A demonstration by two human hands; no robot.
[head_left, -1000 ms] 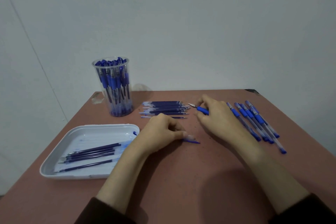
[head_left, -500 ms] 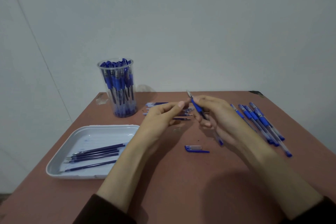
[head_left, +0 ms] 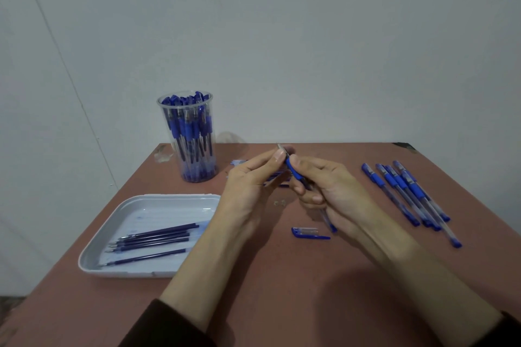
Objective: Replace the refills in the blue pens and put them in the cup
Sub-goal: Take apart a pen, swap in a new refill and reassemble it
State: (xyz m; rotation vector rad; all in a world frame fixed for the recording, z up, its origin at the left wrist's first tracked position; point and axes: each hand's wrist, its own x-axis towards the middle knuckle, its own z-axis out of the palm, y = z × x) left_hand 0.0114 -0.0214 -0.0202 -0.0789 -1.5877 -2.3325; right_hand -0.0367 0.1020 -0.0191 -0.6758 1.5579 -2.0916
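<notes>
The right hand (head_left: 332,191) curls its fingers round a blue pen with a clear barrel (head_left: 294,172), held tilted above the reddish-brown table (head_left: 282,290). The left hand (head_left: 251,180) pinches the pen's metal tip between thumb and fingertips. A blue pen cap (head_left: 307,233) lies on the table near the hands. The clear plastic cup (head_left: 187,149), full of blue pens, stands at the far left.

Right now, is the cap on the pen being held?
Off. The cap lies on the table, and the pen shows a bare tip.
</notes>
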